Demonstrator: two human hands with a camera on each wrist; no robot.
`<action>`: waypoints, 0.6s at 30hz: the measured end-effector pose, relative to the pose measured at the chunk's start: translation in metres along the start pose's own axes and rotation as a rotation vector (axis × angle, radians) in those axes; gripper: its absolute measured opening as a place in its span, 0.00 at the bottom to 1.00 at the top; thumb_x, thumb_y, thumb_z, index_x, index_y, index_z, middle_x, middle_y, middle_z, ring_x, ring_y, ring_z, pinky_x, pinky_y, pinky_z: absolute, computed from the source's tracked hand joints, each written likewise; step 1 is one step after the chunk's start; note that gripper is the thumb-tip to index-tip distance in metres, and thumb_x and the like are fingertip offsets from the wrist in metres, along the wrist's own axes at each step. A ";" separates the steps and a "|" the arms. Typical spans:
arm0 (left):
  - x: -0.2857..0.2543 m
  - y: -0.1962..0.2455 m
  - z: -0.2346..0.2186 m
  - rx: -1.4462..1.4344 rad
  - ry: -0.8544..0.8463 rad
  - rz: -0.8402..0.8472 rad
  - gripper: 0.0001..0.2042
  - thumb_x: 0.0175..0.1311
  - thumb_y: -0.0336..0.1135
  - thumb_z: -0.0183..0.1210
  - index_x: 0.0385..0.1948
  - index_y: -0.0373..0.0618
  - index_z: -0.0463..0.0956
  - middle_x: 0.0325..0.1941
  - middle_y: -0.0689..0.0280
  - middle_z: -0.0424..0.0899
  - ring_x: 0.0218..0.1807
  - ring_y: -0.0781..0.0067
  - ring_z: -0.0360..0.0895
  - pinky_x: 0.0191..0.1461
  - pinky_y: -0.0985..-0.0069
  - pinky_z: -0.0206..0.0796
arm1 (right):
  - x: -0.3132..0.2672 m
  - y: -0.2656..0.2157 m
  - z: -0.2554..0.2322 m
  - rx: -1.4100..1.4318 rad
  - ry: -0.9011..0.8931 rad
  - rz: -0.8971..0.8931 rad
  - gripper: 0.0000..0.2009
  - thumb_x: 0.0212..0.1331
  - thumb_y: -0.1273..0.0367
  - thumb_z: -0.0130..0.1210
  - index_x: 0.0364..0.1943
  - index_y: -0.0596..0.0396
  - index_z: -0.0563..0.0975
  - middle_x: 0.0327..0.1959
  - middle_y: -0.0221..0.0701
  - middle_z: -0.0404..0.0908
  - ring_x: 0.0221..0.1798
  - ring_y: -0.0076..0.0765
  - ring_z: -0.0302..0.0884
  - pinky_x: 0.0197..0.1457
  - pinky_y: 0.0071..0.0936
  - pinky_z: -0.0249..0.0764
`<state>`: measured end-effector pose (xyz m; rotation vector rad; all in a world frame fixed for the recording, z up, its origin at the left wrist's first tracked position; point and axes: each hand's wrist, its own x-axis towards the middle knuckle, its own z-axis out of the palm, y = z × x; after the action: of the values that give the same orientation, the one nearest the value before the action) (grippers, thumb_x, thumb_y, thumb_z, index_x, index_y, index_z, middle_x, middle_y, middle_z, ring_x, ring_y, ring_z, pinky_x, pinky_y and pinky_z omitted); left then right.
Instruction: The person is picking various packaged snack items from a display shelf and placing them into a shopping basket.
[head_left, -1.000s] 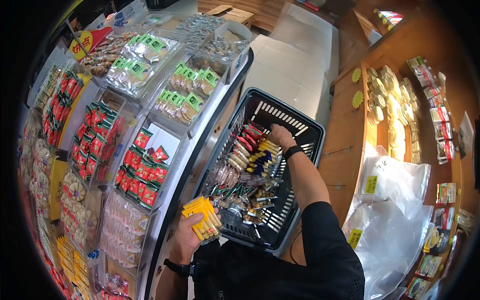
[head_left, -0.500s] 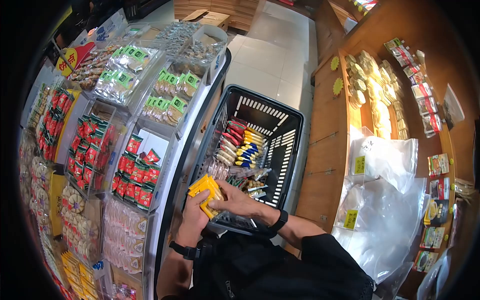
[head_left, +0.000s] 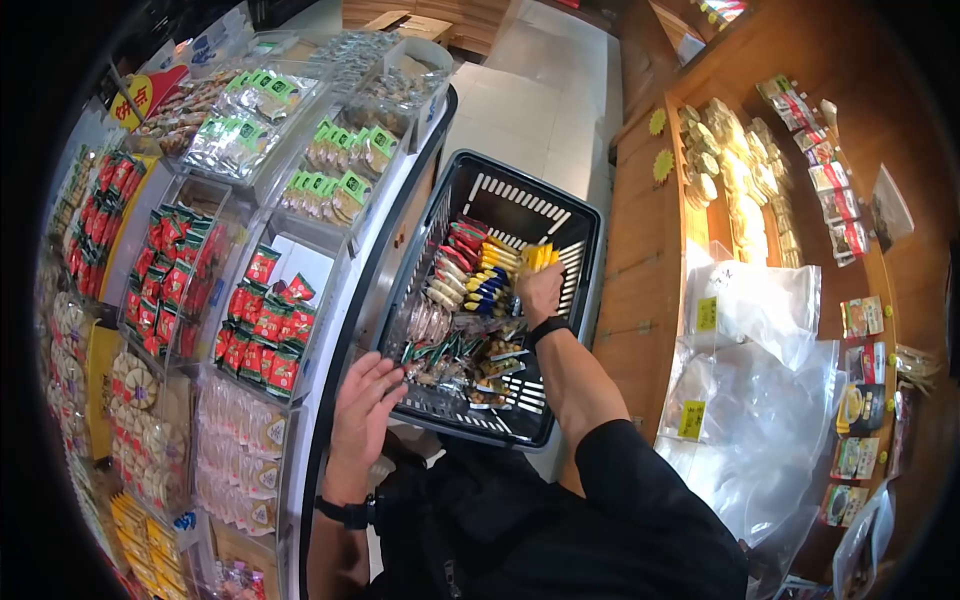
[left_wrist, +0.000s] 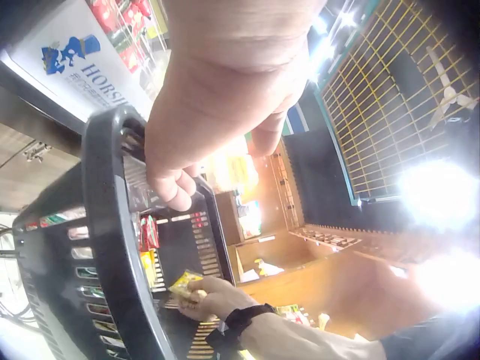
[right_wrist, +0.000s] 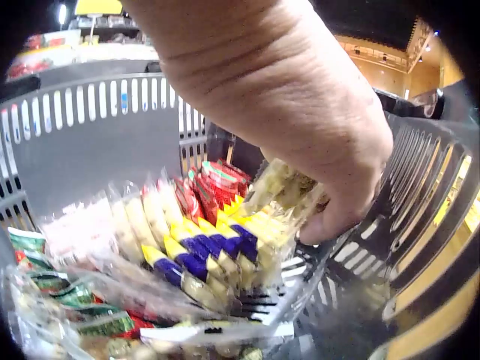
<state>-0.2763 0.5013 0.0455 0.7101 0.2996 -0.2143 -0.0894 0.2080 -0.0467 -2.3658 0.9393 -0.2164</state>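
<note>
My right hand is inside the black shopping basket, gripping a small bunch of yellow snack packets near the basket's right side. In the right wrist view the clear part of these packets shows under the palm. Beside them stand blue-and-yellow packets in a row, with red packets behind. My left hand holds nothing, its fingers extended at the basket's near left corner. The left wrist view has this hand over the basket rim.
Display bins with red-and-green packets and pale wrapped snacks line the left. A wooden cabinet runs along the right, with clear plastic bags hanging nearer. Tiled floor lies beyond the basket.
The yellow packets went from my left hand, through both hands together, into my right hand, which has carried them down into the basket. My left hand has let go of them.
</note>
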 end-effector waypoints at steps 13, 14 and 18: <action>-0.063 0.001 -0.037 -0.049 0.162 0.083 0.22 0.61 0.31 0.58 0.56 0.38 0.65 0.53 0.58 0.72 0.55 0.62 0.71 0.61 0.63 0.64 | -0.015 0.001 0.048 -0.241 0.105 0.193 0.38 0.50 0.67 0.61 0.64 0.62 0.55 0.57 0.44 0.66 0.60 0.50 0.68 0.58 0.46 0.71; -0.064 0.001 -0.037 -0.050 0.160 0.092 0.22 0.61 0.31 0.58 0.56 0.38 0.65 0.53 0.58 0.72 0.55 0.63 0.71 0.61 0.63 0.64 | -0.014 0.002 0.055 -0.276 0.106 0.193 0.36 0.51 0.68 0.60 0.64 0.61 0.55 0.57 0.44 0.66 0.60 0.49 0.68 0.58 0.46 0.71; -0.066 0.003 -0.040 -0.062 0.161 0.115 0.22 0.61 0.31 0.58 0.56 0.38 0.65 0.53 0.58 0.72 0.56 0.63 0.71 0.61 0.63 0.64 | -0.010 0.004 0.067 -0.350 0.062 0.183 0.31 0.55 0.69 0.55 0.63 0.60 0.57 0.56 0.42 0.67 0.59 0.47 0.69 0.60 0.45 0.68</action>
<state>-0.3447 0.5356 0.0409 0.6817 0.4158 -0.0387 -0.0757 0.2426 -0.1036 -2.5763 1.3063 -0.0559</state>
